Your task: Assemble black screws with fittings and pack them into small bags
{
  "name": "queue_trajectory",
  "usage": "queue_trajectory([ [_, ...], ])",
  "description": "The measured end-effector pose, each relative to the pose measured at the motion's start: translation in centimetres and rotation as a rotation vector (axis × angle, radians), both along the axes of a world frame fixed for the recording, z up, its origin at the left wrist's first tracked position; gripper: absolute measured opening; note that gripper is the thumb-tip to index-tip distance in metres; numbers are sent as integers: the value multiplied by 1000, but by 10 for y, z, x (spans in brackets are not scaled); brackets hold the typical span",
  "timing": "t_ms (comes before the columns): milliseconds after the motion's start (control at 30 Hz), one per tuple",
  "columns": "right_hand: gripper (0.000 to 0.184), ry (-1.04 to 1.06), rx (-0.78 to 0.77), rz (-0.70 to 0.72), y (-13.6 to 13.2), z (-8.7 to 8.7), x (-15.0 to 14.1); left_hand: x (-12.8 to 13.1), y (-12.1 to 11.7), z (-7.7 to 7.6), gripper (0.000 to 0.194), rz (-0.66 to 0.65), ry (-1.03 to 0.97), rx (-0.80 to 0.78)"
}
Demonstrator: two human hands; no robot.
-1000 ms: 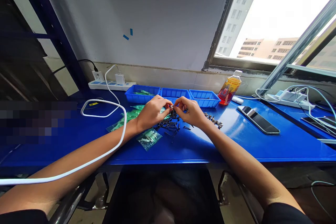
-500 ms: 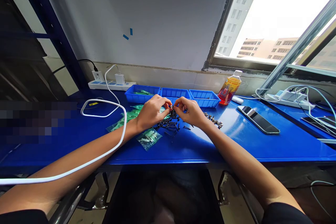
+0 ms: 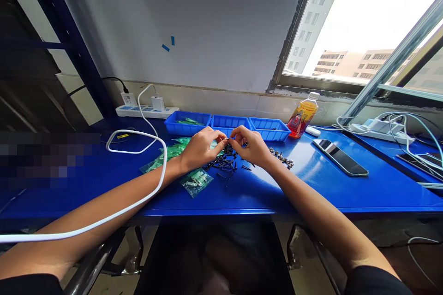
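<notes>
Over a heap of black screws (image 3: 224,164), my left hand (image 3: 200,148) and my right hand (image 3: 252,146) meet fingertip to fingertip. Both are closed in a pinch on one tiny, thin piece that looks like a screw (image 3: 228,138); the fingers cover most of it. Under and beside my left wrist lie green-tinted clear plastic bags (image 3: 169,153). One smaller bag (image 3: 196,183) with pale pieces inside rests nearer the front edge. Shiny metal screws (image 3: 284,160) are spread to the right of my right hand, which partly hides them.
Three blue bins (image 3: 269,130) stand in a row behind my hands; the left one holds green pieces. A drink bottle (image 3: 303,115) and a phone (image 3: 341,157) are on the right. A white cable (image 3: 162,166) loops over my left forearm from a power strip (image 3: 138,111).
The fingertips have shifted very slightly around the small piece. Otherwise both hands and the things on the table stay where they were.
</notes>
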State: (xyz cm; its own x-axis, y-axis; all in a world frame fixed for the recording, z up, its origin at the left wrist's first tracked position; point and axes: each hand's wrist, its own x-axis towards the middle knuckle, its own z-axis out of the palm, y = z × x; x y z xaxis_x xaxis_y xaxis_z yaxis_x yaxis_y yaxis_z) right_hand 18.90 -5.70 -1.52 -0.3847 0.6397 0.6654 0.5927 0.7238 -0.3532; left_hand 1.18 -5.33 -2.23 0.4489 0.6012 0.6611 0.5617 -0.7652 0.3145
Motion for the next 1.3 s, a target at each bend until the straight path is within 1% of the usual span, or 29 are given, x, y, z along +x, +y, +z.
queue_trajectory([
  [167,5,-16,-7,18,-1,1,0,-1,1,-1,21,2,31,49],
  [400,6,-36,-16,31,-1,1,0,-1,2,-2,20,-5,39,81],
  [667,2,3,6,-20,1,0,-1,-2,1,0,20,16,28,52],
  [767,6,34,10,-46,2,0,0,-2,1,1,19,30,22,34],
  [967,9,-27,-10,7,0,0,0,-2,0,3,18,30,38,28],
  [1133,9,-21,-2,11,-2,1,0,-2,1,2,18,25,43,36],
  [1300,10,-65,-45,18,-2,1,-1,-3,3,1,19,10,49,41],
])
